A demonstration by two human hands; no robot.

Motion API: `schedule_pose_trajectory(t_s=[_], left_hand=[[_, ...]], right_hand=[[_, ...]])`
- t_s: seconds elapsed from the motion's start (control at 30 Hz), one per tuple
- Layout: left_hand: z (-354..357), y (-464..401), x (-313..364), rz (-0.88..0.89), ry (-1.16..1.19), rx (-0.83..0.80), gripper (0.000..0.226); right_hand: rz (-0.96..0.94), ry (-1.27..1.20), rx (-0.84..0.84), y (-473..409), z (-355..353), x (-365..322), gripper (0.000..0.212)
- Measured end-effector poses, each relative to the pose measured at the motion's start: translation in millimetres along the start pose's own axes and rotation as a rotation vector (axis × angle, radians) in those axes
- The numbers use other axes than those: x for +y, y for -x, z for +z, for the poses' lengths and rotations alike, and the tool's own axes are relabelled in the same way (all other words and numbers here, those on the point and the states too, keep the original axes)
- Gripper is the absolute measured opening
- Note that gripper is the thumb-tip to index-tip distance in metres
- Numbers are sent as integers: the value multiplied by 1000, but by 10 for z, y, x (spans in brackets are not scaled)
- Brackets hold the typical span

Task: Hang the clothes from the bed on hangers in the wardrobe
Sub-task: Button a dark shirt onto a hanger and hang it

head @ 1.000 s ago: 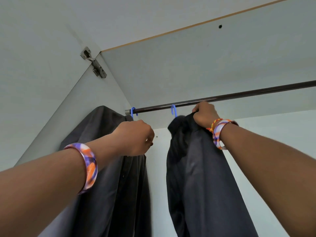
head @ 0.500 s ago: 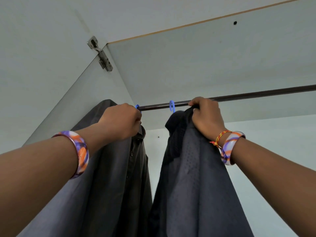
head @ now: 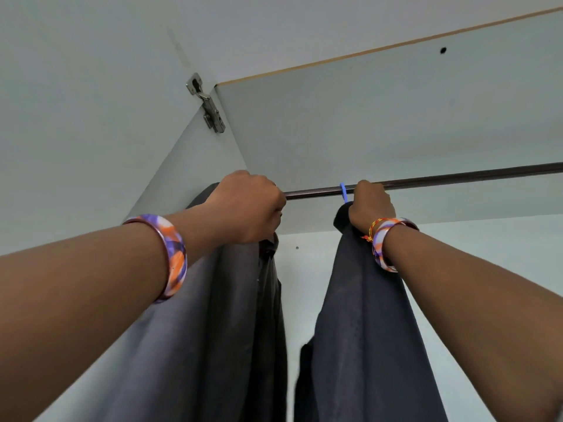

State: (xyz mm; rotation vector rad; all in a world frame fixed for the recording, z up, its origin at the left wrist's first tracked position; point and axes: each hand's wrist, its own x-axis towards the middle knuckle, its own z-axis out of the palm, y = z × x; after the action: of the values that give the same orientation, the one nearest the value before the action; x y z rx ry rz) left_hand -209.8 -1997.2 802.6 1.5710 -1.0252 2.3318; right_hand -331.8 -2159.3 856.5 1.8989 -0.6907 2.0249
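Pale grey-green panels are forming the inside of the wardrobe (head: 380, 117), with a wood-coloured edge strip running along the top board and a metal door hinge (head: 208, 108) sitting up and to the left of the rail. Crossing the space is a dark hanging rail (head: 457, 178), its long axis running from the left side panel out to the right edge of the view and rising slightly that way. Two dark garments are hanging straight down from the rail, their long axes vertical. Under the left end of the rail a dark grey shirt (head: 213, 330) is hanging against the side panel, its collar and buttoned front turned toward the right. Further right along the rail, a darker perforated-weave garment (head: 365, 345) is hanging from a blue hanger hook (head: 343, 191) that is looping over the rail. Both arms are reaching upward from below, each wrist wearing an orange, purple and white bangle, the right one also a red and yellow thread. The left hand (head: 249, 205) is curling into a fist just below the rail's left end, gripping the top of the grey shirt. The right hand (head: 370, 204) is closing around the top of the darker garment just beside the blue hook, knuckles touching the rail.
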Motion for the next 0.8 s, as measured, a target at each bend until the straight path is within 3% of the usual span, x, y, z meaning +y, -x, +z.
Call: schedule_pose_trajectory(t_s=[0.1, 0.2, 0.27, 0.37, 0.4, 0.47, 0.67, 0.8], left_hand=[[-43, 69, -192, 19, -31, 10, 21], [-93, 129, -403, -10, -79, -1, 19], [-135, 159, -506, -25, -100, -30, 21], [-213, 220, -617, -23, -93, -73, 23], [-229, 259, -656, -17, -92, -81, 22], [-251, 352, -733, -7, -94, -103, 22], [-264, 606, -944, -34, -40, -302, 21], [-304, 624, -940, -67, 3, -346, 20]], right_hand=[[35, -145, -16, -21, 121, -203, 6], [62, -301, -36, -50, 269, -476, 33], [77, -411, -73, -49, 379, -651, 37], [132, -584, -120, -72, 617, -889, 14], [153, -621, -151, -60, 720, -983, 17], [139, -640, -244, 4, 918, -1172, 31], [82, -648, -386, 231, 1167, -1543, 40], [9, -651, -460, 380, 1115, -1576, 52]])
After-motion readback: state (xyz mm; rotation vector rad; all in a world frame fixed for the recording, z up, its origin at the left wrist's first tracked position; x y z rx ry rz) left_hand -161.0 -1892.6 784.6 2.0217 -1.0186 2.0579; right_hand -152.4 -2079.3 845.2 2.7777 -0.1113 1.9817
